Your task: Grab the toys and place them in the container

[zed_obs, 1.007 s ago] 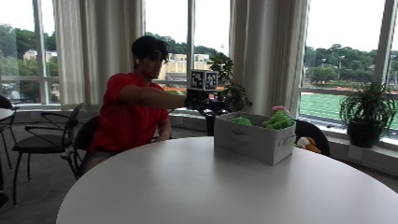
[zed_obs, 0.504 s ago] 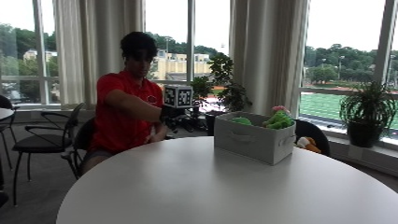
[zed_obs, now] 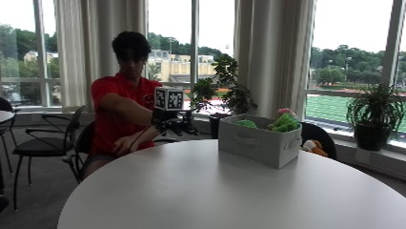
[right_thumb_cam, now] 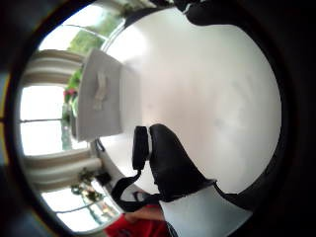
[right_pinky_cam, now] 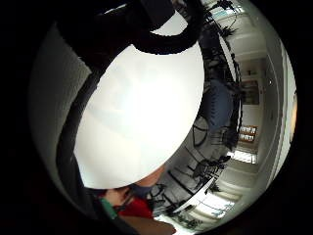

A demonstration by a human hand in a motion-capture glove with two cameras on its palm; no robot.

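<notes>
So I'm sitting at this big round white desk (zed_obs: 209, 191) with my gloved right hand (zed_obs: 172, 125) held up in the air over the near edge, well apart from the grey fabric storage box with a little handle on its side (zed_obs: 260, 143). Nothing in the hand at all. From the outside view the fingers look loosely curled and hanging, not gripping anything, though it's small and dark there so I can't say much more than that. In the thumb side palm view a black gloved finger (right_thumb_cam: 170, 163) sticks out over bare white desk surface (right_thumb_cam: 212, 89), with nothing under it.

The box sits on the desk toward the window side, off to my left as I face it. Inside it there's a green plush toy with a pink top (zed_obs: 283, 120) poking above the rim, and another rounder green plush toy (zed_obs: 246, 123) beside it, lower down (only the top of that one shows). The thumb side palm view catches the box (right_thumb_cam: 98, 101) too, with green and pink stuff just past its rim.

There's also an orange and white soft toy (zed_obs: 313, 147) behind the box, off the desk, seemingly on the dark chair there, partly hidden.

My other hand, the bare one (zed_obs: 122, 149), rests down by the desk edge in front of my red shirt.
</notes>
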